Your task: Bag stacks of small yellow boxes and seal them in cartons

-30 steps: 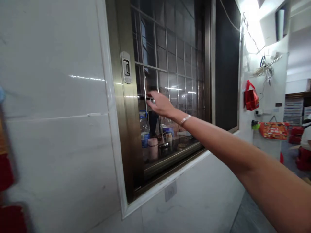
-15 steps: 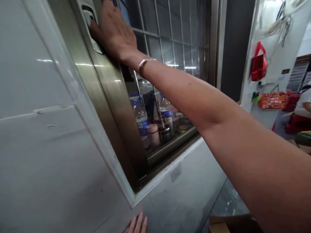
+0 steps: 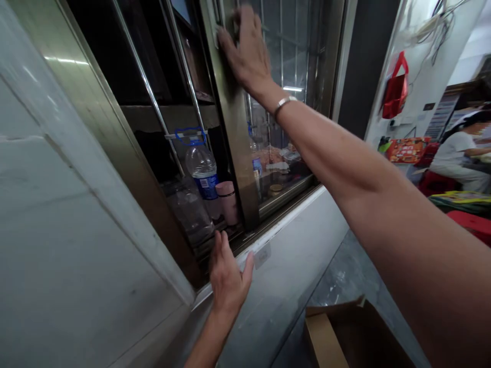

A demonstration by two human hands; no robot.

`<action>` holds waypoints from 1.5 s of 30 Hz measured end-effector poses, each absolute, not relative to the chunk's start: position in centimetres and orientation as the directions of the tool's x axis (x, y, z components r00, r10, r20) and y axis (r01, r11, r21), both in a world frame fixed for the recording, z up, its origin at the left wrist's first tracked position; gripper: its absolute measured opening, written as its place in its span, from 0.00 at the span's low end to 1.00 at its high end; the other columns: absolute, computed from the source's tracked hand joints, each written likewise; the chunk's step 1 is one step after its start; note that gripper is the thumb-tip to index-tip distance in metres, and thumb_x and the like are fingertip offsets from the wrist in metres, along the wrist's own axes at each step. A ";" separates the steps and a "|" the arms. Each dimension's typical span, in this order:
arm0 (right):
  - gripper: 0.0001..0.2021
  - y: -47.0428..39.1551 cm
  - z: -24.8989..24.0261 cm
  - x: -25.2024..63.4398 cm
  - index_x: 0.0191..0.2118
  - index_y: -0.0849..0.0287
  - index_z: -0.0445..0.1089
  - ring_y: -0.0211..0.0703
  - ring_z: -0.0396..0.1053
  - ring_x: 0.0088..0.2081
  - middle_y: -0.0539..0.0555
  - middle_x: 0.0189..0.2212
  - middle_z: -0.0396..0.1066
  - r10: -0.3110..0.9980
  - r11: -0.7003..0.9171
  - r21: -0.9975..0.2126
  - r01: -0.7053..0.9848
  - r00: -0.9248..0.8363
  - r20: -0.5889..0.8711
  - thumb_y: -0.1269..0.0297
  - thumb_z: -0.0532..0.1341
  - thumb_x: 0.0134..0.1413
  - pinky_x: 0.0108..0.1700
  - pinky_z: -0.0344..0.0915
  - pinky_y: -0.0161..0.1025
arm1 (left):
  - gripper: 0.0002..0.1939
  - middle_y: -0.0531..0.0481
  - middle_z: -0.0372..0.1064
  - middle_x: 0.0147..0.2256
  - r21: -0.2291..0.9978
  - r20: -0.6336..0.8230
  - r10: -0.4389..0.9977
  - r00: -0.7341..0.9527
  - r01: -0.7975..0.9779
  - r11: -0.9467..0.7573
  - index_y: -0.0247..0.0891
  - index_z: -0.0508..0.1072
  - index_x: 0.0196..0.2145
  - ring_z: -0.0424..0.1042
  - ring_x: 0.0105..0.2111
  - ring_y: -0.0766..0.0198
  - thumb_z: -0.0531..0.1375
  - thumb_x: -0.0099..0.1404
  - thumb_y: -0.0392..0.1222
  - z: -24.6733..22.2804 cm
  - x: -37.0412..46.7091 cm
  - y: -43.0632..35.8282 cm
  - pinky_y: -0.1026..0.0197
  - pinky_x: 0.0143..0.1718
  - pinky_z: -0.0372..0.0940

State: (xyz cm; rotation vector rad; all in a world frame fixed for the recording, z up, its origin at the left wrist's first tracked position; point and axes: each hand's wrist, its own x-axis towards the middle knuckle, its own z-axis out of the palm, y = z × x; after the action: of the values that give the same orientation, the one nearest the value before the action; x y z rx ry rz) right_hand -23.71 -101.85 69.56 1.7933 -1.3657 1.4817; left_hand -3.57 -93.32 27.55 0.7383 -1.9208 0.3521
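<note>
A sliding window sash [image 3: 233, 128] with a brass-coloured frame stands partly slid to the right. My right hand [image 3: 249, 53], with a bracelet on its wrist, is raised against the sash's upright near its latch, thumb apart from the fingers. The fingertips are slightly blurred. My left hand [image 3: 229, 273] is open at the sill, fingers stretched toward the gap and thumb apart, holding nothing. Just beyond it, inside the opening, are a clear plastic container [image 3: 187, 207], a large water bottle [image 3: 202, 168] with a blue label and handle, and a pink cup [image 3: 227, 202].
Metal bars [image 3: 148, 84] stand behind the opening. An open cardboard box [image 3: 326, 340] sits on the floor at lower right. A red bag [image 3: 395, 94] hangs on the far wall. A seated person [image 3: 456, 153] is at the far right.
The sash has slid right with my right hand, uncovering a gap at the left of the window. My left hand has risen from the bottom edge up to the sill.
</note>
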 end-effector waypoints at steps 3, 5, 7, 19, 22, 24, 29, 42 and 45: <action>0.28 -100.4 62.8 -24.7 0.63 0.69 0.55 0.49 0.59 0.64 0.65 0.61 0.59 -0.326 -0.217 -0.231 -0.949 -0.152 0.933 0.52 0.54 0.69 0.66 0.59 0.45 | 0.41 0.20 0.56 0.64 0.244 0.776 -0.566 -0.278 -0.695 0.676 0.24 0.48 0.69 0.61 0.64 0.35 0.58 0.69 0.51 29.2 -6.8 -94.7 0.39 0.58 0.65; 0.37 -100.1 57.8 -25.5 0.67 0.67 0.49 0.56 0.54 0.67 0.69 0.64 0.53 -0.393 -0.105 -0.204 -0.973 -0.148 0.908 0.45 0.57 0.65 0.67 0.56 0.53 | 0.39 0.20 0.59 0.63 0.264 0.645 -0.666 -0.374 -0.709 0.654 0.21 0.53 0.67 0.64 0.62 0.36 0.58 0.69 0.51 30.4 -8.7 -95.2 0.41 0.57 0.66; 0.42 -100.7 53.8 -26.9 0.70 0.63 0.43 0.62 0.48 0.69 0.70 0.67 0.48 -0.435 -0.045 -0.166 -0.985 -0.130 0.891 0.42 0.58 0.62 0.68 0.51 0.61 | 0.37 0.21 0.64 0.60 0.243 0.484 -0.744 -0.460 -0.747 0.619 0.19 0.57 0.66 0.69 0.57 0.38 0.57 0.69 0.50 31.5 -10.0 -95.3 0.43 0.53 0.68; 0.18 -96.6 43.2 -25.4 0.58 0.63 0.65 0.57 0.62 0.61 0.67 0.59 0.64 -0.720 0.063 -0.170 -0.983 -0.162 0.675 0.63 0.50 0.67 0.61 0.62 0.54 | 0.22 0.29 0.68 0.55 0.527 0.444 -0.870 -0.215 -0.722 0.448 0.26 0.67 0.58 0.69 0.57 0.45 0.54 0.70 0.38 36.5 -11.6 -99.5 0.50 0.57 0.64; 0.13 -96.9 39.2 -22.7 0.45 0.60 0.74 0.51 0.74 0.47 0.61 0.46 0.75 -0.911 0.038 -0.356 -0.934 -0.179 0.373 0.60 0.55 0.65 0.48 0.70 0.43 | 0.20 0.33 0.69 0.54 0.561 0.545 -0.832 -0.103 -0.692 0.454 0.30 0.69 0.56 0.70 0.55 0.48 0.53 0.70 0.38 38.3 -11.7 -101.4 0.50 0.56 0.64; 0.14 -98.4 37.8 -22.0 0.43 0.61 0.75 0.49 0.76 0.43 0.60 0.43 0.77 -0.952 0.104 -0.490 -0.865 -0.229 0.202 0.55 0.60 0.63 0.42 0.70 0.38 | 0.18 0.35 0.71 0.52 0.480 0.585 -0.793 -0.172 -0.715 0.509 0.31 0.71 0.54 0.70 0.54 0.49 0.55 0.69 0.38 39.8 -12.1 -102.8 0.51 0.55 0.64; 0.16 -101.8 37.0 -21.4 0.46 0.64 0.76 0.46 0.77 0.44 0.60 0.44 0.79 -0.946 0.174 -0.650 -0.740 -0.308 0.097 0.56 0.63 0.62 0.38 0.68 0.32 | 0.14 0.36 0.77 0.46 0.155 0.436 -0.729 -0.527 -0.754 0.638 0.31 0.77 0.46 0.74 0.49 0.48 0.61 0.63 0.35 42.0 -14.2 -105.8 0.53 0.51 0.67; 0.14 -99.7 36.7 -20.6 0.51 0.60 0.76 0.49 0.76 0.49 0.59 0.49 0.78 -0.927 0.099 -0.677 -0.730 -0.315 0.205 0.67 0.57 0.64 0.45 0.69 0.34 | 0.15 0.31 0.76 0.46 -0.027 0.458 -0.718 -0.524 -0.816 0.578 0.31 0.76 0.46 0.74 0.50 0.42 0.54 0.68 0.37 42.4 -13.8 -104.7 0.46 0.49 0.68; 0.12 -97.1 38.0 -20.8 0.49 0.60 0.75 0.50 0.76 0.48 0.59 0.47 0.78 -0.931 0.016 -0.626 -0.779 -0.240 0.275 0.65 0.58 0.63 0.44 0.69 0.35 | 0.15 0.31 0.75 0.45 -0.083 0.481 -0.692 -0.538 -0.814 0.576 0.32 0.75 0.46 0.73 0.48 0.41 0.54 0.67 0.40 44.4 -12.9 -102.2 0.46 0.45 0.68</action>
State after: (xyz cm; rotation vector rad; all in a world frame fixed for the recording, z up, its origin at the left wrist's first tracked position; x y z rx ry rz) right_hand -20.78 -97.13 38.02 2.0504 -2.3793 1.1872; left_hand -12.89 -102.20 44.38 1.2160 -2.4124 0.4188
